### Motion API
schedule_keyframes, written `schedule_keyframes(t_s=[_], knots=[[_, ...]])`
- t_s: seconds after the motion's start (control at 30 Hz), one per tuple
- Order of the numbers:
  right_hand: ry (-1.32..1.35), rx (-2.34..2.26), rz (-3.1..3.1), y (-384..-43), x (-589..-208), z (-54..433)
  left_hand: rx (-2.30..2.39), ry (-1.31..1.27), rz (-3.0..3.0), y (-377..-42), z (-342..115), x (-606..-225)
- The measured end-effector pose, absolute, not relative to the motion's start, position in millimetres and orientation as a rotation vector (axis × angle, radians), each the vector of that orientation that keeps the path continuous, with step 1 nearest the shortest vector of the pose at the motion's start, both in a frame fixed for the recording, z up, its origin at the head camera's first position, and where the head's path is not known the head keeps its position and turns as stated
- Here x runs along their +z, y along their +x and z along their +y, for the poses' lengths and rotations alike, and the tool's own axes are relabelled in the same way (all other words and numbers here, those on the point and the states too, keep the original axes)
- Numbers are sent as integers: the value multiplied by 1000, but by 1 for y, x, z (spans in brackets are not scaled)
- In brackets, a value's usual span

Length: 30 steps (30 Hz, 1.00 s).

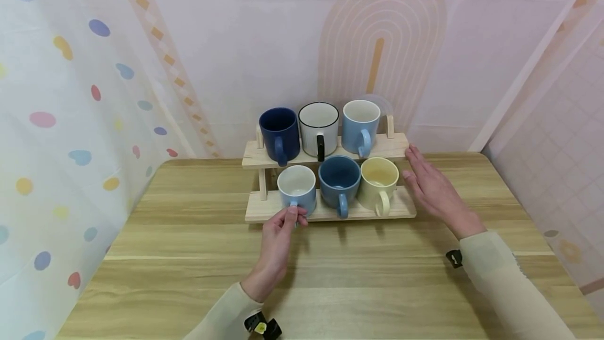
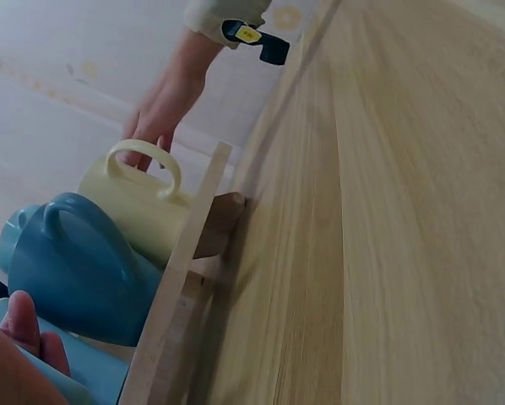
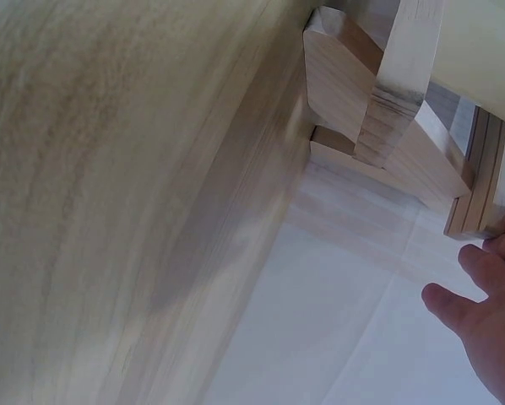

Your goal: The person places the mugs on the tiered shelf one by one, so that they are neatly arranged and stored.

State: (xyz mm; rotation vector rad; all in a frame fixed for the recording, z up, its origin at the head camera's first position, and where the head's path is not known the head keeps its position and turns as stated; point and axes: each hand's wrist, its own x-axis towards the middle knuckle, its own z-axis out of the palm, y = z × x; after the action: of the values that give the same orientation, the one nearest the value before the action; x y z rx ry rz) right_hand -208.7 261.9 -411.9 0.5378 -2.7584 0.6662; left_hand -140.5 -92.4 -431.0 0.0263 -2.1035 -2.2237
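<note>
A two-tier wooden rack (image 1: pixel 255 211) holds several mugs. At the lower left, my left hand (image 1: pixel 278 235) pinches the handle of a light blue mug (image 1: pixel 298 185) with a white inside. Beside that mug stand a teal-blue mug (image 1: pixel 338 182) and a pale yellow mug (image 1: pixel 377 182). My right hand (image 1: pixel 436 188) has its fingers extended along the rack's right side, fingertips right at the end of the upper shelf (image 1: pixel 396 146). In the right wrist view the fingers (image 3: pixel 451 305) reach toward the shelf's end.
On the upper tier sit a navy mug (image 1: pixel 280 135), a white mug with a black handle (image 1: pixel 319 127) and another light blue mug (image 1: pixel 360 125). A patterned curtain (image 1: pixel 264 41) hangs behind the wooden table (image 1: pixel 198 256).
</note>
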Motion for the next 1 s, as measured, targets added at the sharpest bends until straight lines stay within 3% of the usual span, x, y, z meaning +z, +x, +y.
schedule_keyframes(t_s=[1.0], knots=[[533, 681, -2750, -203, -414, 262, -2112, -88, -2253, -153, -97, -435]])
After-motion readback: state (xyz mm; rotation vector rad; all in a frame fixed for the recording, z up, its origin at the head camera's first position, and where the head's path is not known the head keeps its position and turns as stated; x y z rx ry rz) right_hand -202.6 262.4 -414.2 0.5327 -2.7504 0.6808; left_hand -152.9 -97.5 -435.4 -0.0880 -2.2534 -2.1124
